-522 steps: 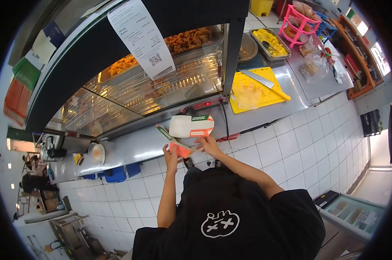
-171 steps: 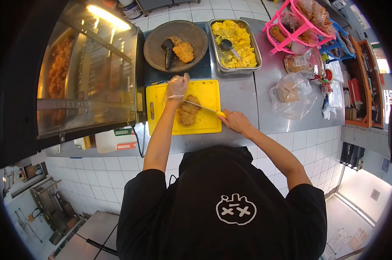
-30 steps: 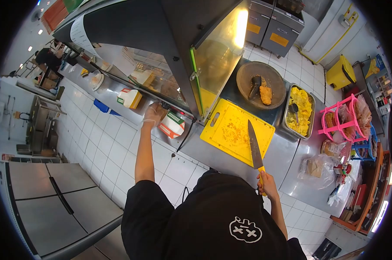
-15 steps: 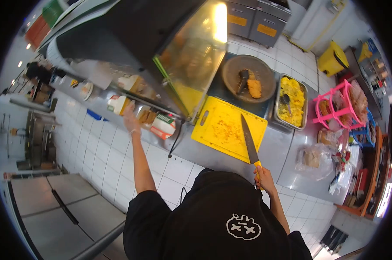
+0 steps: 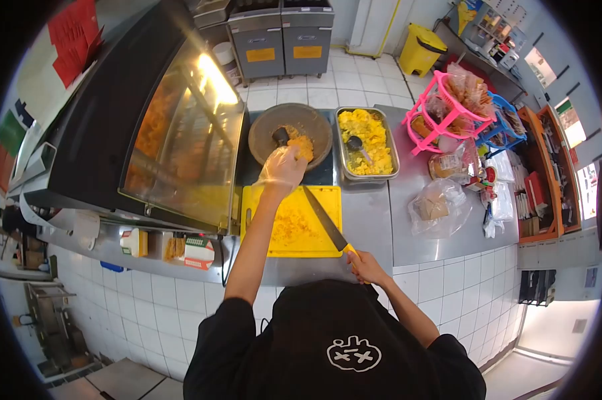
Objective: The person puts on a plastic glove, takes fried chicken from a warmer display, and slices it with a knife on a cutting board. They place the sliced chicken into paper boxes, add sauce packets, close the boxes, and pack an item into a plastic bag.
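Note:
My left hand (image 5: 284, 168), in a clear plastic glove, reaches over a wide round stone mortar (image 5: 259, 127), its fingers closed on a breaded piece of fried chicken (image 5: 302, 147). Part of the chicken is hidden behind the fingers. A dark pestle (image 5: 281, 135) rests in the mortar just beyond my hand. My right hand (image 5: 366, 267) is wrapped round the yellow handle of a large knife (image 5: 325, 219). The blade lies across the right side of a yellow cutting board (image 5: 301, 248), which is scattered with orange crumbs.
Right of the mortar stands a metal tray (image 5: 395, 157) of yellow food with a spoon (image 5: 357, 145). Farther right are a pink rack (image 5: 417, 127) and a plastic bag (image 5: 441, 210). A glass display warmer (image 5: 181, 133) borders the left, with food boxes (image 5: 199, 252) below it.
My left hand has moved from the food boxes on the left to the chicken in the mortar. The view has turned right. My right hand still holds the knife over the board.

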Demonstrator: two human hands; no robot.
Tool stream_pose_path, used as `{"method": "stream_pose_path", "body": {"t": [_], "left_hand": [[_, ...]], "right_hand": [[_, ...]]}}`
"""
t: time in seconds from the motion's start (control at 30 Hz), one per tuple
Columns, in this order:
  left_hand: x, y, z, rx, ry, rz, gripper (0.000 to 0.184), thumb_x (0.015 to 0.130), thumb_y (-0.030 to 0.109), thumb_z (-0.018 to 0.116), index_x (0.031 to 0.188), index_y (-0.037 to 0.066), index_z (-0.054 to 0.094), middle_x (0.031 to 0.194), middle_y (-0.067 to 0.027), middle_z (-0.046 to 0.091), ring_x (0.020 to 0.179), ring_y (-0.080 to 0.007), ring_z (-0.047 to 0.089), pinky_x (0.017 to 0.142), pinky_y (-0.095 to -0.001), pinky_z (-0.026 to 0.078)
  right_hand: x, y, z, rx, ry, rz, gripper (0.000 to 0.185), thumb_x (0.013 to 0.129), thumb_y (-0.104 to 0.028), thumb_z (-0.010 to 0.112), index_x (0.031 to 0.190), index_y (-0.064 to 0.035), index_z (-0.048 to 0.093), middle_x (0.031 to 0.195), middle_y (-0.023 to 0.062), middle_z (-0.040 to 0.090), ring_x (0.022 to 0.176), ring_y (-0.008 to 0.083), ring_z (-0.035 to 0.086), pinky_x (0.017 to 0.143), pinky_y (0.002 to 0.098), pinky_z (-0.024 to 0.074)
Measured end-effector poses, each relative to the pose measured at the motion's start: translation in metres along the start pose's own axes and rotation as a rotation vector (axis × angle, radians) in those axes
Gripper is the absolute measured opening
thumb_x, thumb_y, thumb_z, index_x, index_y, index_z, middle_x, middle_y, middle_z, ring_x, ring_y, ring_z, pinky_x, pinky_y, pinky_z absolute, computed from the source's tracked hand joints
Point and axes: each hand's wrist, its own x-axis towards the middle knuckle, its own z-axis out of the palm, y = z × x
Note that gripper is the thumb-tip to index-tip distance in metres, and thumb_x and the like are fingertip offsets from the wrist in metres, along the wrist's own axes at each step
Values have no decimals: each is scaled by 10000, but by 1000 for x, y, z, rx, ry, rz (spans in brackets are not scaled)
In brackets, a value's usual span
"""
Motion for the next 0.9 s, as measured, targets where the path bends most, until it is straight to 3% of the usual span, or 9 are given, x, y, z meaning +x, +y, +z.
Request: {"method": "stream_pose_path", "body": {"t": [0.1,0.2,0.3,0.4,0.5,0.6,0.7,0.8,0.9], "left_hand": [[71,1,56,556,-336,87,393,901,311,612,1253,138,635,1193,-102,691,1157,-338,649,902,-472,542],[101,-15,73,814,-362,475,510,895,276,621,1399,231,560,1352,-72,607,1248,-340,599,944,-509,534],[127,-19,82,941,-648,540,570,881,275,665,1437,277,542,1395,-95,559,1289,-341,564,959,-494,530],[146,-47,107,784,-716,610,584,822,219,701,1393,207,580,1367,-137,567,1276,-356,564,973,-462,529],[128,-21,65,756,-779,661,559,775,232,699,1312,97,620,1304,-205,585,1191,-370,605,956,-418,530],[124,-19,47,705,-693,658,507,725,239,691,1185,27,669,1162,-243,628,1125,-371,625,906,-405,539],[107,-22,40,823,-797,623,435,704,264,727,1072,33,703,1021,-209,662,1061,-368,628,857,-413,535],[44,-62,57,874,-409,505,393,779,262,725,1102,42,682,1011,-183,686,1028,-335,625,850,-475,496],[-35,-43,20,215,-106,199,308,796,216,750,1039,35,699,990,-162,684,994,-340,623,878,-462,488]], "right_hand": [[-15,-13,4,-89,57,6,403,1072,-435,436,1011,-59,569,616,0,476,439,95,451,402,280,414],[-26,6,-6,-82,78,-70,393,1064,-439,463,1014,-65,571,624,7,485,458,92,463,404,278,413],[-41,14,-5,44,98,-59,396,1061,-451,465,1016,-70,567,626,6,481,463,86,454,402,276,410],[-45,21,-3,154,129,0,418,1064,-471,442,1015,-72,558,632,4,478,462,83,444,404,269,410],[-40,20,-2,188,147,33,437,1067,-486,419,1013,-73,553,640,3,481,454,84,436,407,264,412],[-30,15,-11,187,137,-12,434,1067,-481,419,1007,-72,552,651,11,494,436,89,430,401,267,417],[-28,4,-17,180,165,-36,426,1071,-464,419,998,-65,551,624,13,484,420,91,427,391,272,416],[-17,10,-18,183,181,-103,424,1073,-454,420,977,-61,548,590,13,469,409,90,432,381,274,411],[-13,7,-19,268,156,-95,419,1074,-447,421,956,-65,544,567,12,456,406,89,442,375,271,406]]}}
